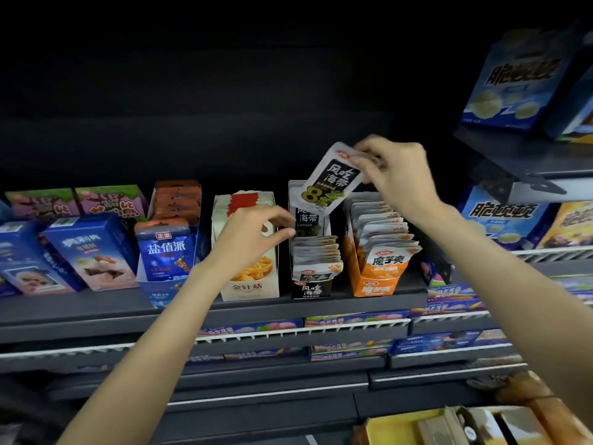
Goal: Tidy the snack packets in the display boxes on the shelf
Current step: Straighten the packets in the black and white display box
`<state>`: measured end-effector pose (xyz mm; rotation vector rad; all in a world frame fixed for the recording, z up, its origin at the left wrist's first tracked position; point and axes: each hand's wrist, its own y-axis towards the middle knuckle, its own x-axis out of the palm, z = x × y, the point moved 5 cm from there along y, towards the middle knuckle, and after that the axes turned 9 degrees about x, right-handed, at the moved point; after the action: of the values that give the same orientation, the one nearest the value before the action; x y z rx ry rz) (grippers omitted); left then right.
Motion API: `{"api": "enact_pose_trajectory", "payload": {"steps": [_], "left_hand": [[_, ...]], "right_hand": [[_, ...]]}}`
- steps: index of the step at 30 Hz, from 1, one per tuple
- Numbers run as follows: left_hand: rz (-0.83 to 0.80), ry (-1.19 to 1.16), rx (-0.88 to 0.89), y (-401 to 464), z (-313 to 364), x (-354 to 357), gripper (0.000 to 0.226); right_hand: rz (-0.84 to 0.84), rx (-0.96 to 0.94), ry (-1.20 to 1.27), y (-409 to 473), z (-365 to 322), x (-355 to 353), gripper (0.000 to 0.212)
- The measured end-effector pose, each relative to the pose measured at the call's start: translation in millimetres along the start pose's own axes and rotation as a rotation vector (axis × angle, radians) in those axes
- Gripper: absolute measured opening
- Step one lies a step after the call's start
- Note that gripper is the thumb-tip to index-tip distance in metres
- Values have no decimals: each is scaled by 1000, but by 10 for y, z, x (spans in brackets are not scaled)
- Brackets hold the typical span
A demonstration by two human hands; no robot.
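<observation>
My right hand (pixel 394 175) pinches the top of a black and white seaweed snack packet (pixel 332 179), held tilted in the air above the black seaweed display box (pixel 311 287). Several more seaweed packets (pixel 316 255) lie stacked in that box, and one stands upright at its back. My left hand (pixel 256 239) hovers in front of the cream mushroom display box (pixel 248 289), fingers curled, thumb and fingertips near the black box's left edge; it holds nothing that I can see. An orange konjac display box (pixel 375 289) full of packets stands to the right.
A blue display box (pixel 167 252) with orange packets stands left of the cream box, and blue biscuit cartons (pixel 93 248) lie farther left. Blue crisp boxes (pixel 510 81) sit on a higher shelf at right. The dark shelf edge (pixel 224 311) runs below; lower shelves hold flat packs.
</observation>
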<state>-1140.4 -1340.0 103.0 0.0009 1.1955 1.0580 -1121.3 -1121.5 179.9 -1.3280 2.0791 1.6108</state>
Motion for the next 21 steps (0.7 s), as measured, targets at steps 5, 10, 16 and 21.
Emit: {"api": "enact_pose_trajectory", "payload": {"steps": [5, 10, 16, 21], "left_hand": [[-190, -10, 27, 39, -94, 174, 21], [-223, -91, 14, 85, -119, 204, 19], [-270, -75, 21, 128, -151, 208, 20], [-209, 150, 142, 163, -79, 207, 17]], "right_hand": [[-246, -51, -198, 162, -30, 490, 16], [-627, 106, -305, 256, 99, 978, 19], [-569, 24, -525, 366, 167, 1221, 28], [-556, 55, -532, 371, 152, 1188, 33]]}}
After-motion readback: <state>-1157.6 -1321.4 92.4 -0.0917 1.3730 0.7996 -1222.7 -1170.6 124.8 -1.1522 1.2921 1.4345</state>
